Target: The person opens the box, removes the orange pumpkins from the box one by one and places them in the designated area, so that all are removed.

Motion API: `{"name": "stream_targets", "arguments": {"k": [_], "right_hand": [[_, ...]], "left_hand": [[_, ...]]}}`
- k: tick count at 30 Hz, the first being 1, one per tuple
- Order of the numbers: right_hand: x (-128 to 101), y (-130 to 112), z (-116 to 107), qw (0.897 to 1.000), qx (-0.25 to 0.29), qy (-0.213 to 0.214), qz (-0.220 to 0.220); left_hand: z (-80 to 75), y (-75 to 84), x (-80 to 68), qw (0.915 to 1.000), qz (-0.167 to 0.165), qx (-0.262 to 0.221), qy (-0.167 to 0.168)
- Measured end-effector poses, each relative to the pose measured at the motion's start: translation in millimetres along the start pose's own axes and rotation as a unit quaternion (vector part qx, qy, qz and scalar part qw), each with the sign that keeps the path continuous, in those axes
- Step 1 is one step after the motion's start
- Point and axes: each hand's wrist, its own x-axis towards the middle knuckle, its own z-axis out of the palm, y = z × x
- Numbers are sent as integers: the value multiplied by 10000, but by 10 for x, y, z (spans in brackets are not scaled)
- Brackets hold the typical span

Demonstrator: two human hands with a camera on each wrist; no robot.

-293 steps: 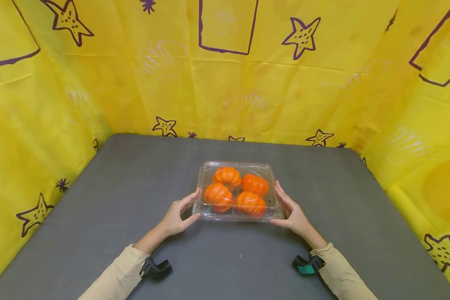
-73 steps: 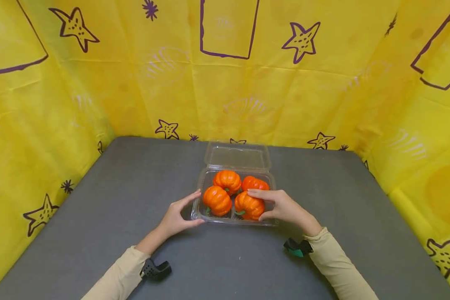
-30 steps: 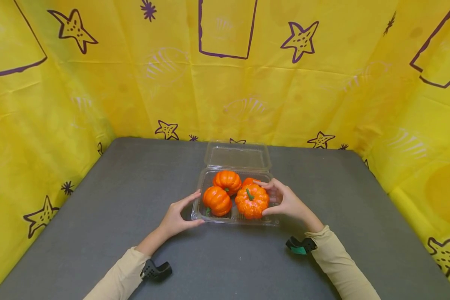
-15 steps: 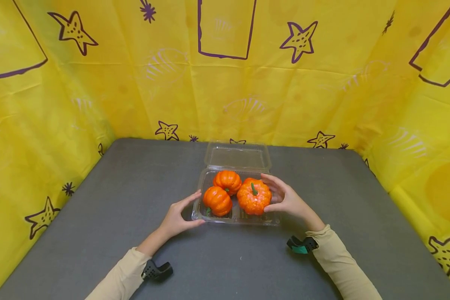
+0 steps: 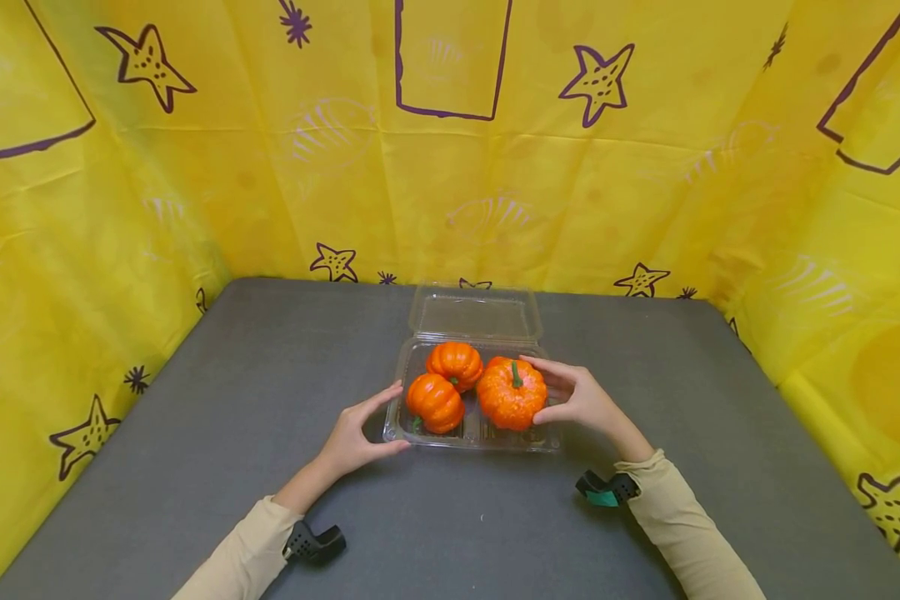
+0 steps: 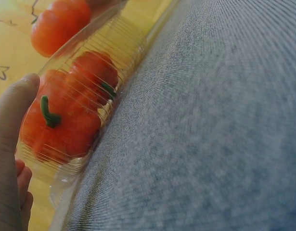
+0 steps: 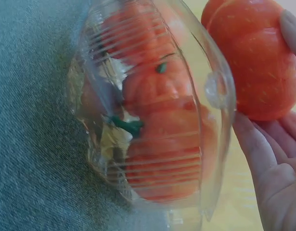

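- The right hand curls its fingers and thumb round a ribbed, glossy orange plastic pumpkin with a short green stem, gripping it from the right side and holding it just above the right part of the tray.
- In the right wrist view the same pumpkin lies against the palm, its skin faintly speckled, clear of the tray's rim.
- The left hand lies with nearly straight fingers along the left wall of the clear, ridged plastic clamshell tray, the thumb touching its near corner.
- The tray stands on the grey, finely woven bench, its hinged lid laid open behind.
- Two more ribbed orange pumpkins rest in the tray's left half, touching each other; another shows partly behind the held one.
- Yellow cloth walls printed with purple stars enclose the bench.
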Motion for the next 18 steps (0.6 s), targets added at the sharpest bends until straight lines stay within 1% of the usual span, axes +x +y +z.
{"name": "stream_targets", "arguments": {"k": [12, 18], "right_hand": [[-22, -62, -109, 9987, -104, 394, 313], [-55, -72, -252, 9971, -272, 605, 376]], "left_hand": [[-5, 17, 3, 9999, -130, 21, -17], [-9, 21, 4, 9999, -74, 87, 13]]}}
